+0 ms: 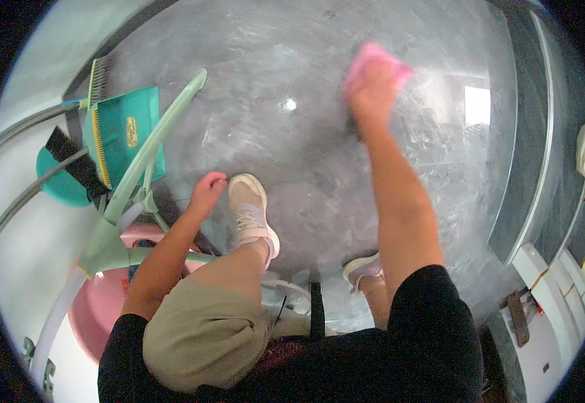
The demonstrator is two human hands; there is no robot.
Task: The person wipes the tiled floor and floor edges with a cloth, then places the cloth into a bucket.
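Note:
My right hand [375, 91] reaches far forward over the grey floor [285, 141], holding a pink cloth [369, 54] against it. Hand and cloth are slightly blurred, and the hand covers part of the cloth. My left hand [208, 191] hangs beside my left shoe [248, 205], its fingers curled in with nothing visible in them. Close to that arm is a pale green frame [151, 148] with long angled legs.
At left stand a teal dustpan [134, 127], a broom [97, 80] and a black-bristled brush [74, 164]. A pink basin [94, 312] lies beneath the green frame. Along the right runs a ledge with a pale rail [541, 148]. My right shoe [359, 269] rests on the floor.

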